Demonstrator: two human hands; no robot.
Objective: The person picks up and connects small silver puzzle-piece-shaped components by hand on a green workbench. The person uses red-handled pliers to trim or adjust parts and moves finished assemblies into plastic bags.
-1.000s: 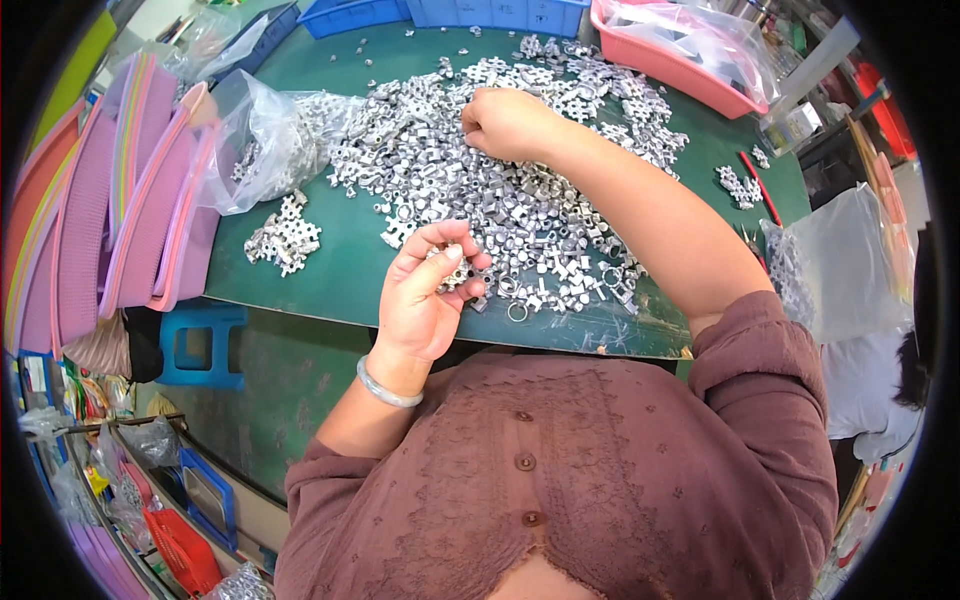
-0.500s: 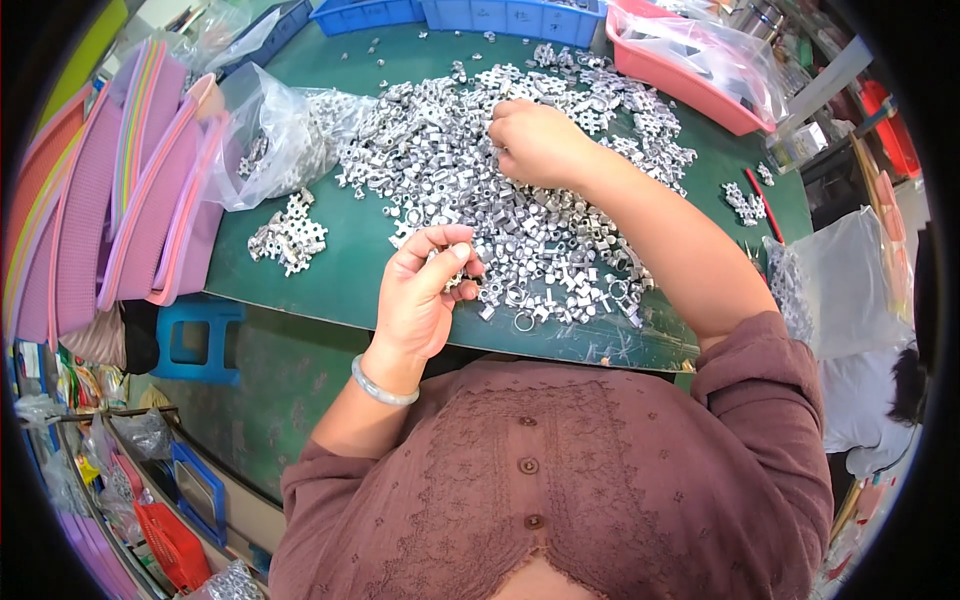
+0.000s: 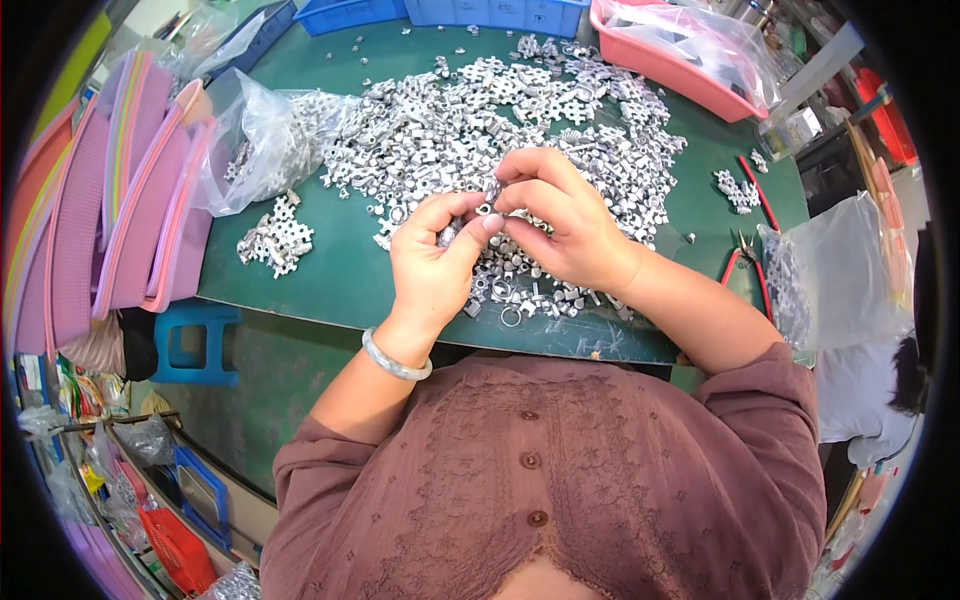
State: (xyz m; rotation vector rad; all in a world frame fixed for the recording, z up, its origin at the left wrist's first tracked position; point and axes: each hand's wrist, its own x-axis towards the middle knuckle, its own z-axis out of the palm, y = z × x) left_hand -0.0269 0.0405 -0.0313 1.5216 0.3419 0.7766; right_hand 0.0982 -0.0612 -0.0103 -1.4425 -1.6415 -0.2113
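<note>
A broad heap of small silver metal parts (image 3: 420, 130) covers the middle of the green table. Over its near side my two hands meet, fingertips touching. My left hand (image 3: 430, 260) is closed around small silver metal parts (image 3: 484, 210), largely hidden by the fingers and thumb. My right hand (image 3: 575, 220) pinches at the same spot, its thumb and index finger against a silver piece. How the pieces join cannot be made out. A flat cluster of linked silver parts (image 3: 275, 237) lies at the left, and a smaller linked cluster (image 3: 737, 192) at the right.
Red-handled pliers (image 3: 745, 258) and a red stick (image 3: 760, 195) lie at right beside a clear bag of parts (image 3: 845, 265). Another bag (image 3: 255, 140) leans at left near purple baskets (image 3: 140, 190). Blue bins (image 3: 495, 14) and a pink tray (image 3: 680, 70) line the far edge.
My right hand has come back from the middle of the heap to meet my left hand. The left hand has moved slightly up and right. The pliers now show fully.
</note>
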